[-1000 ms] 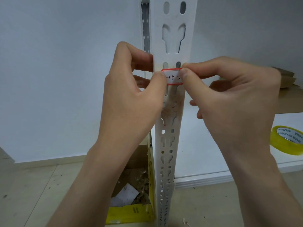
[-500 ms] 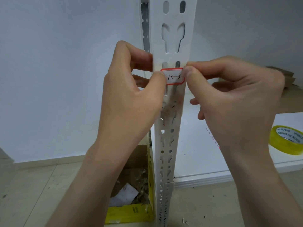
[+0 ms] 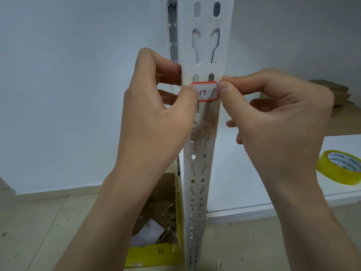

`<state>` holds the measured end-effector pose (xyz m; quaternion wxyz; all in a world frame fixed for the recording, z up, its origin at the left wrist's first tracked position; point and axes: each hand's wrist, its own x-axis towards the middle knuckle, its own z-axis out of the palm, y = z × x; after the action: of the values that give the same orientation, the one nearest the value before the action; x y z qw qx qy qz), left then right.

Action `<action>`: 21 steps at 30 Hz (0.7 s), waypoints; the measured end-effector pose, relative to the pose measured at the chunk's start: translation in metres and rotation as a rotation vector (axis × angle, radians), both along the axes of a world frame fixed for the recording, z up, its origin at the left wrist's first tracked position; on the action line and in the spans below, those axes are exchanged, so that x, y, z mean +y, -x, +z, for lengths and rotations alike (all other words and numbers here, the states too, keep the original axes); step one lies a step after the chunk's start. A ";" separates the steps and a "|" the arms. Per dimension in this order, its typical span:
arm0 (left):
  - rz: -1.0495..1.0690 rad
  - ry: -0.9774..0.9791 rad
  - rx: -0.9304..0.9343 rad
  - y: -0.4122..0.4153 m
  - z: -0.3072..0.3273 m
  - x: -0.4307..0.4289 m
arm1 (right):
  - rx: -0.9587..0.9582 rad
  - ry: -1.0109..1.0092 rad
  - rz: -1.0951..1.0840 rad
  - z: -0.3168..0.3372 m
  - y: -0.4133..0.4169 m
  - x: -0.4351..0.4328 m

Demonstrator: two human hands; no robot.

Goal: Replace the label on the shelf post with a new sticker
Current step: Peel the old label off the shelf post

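Soft even light, faint shadows, wide-angle bowing at edges.

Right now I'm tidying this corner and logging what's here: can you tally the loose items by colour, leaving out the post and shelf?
Red-bordered: 1, the white paper sticker on the white perforated metal post
Yellow: 2, the roll of yellow tape and the yellow cardboard box
Brown: 1, the brown cardboard stack
Total: 4
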<state>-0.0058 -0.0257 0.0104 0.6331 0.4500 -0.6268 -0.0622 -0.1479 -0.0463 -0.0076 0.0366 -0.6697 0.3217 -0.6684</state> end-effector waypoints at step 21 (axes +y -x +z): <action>-0.004 0.005 0.006 0.001 0.000 0.000 | -0.017 -0.093 0.101 -0.002 0.001 -0.001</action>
<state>-0.0064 -0.0261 0.0105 0.6360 0.4469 -0.6259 -0.0633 -0.1488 -0.0478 -0.0093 0.1042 -0.6768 0.3181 -0.6557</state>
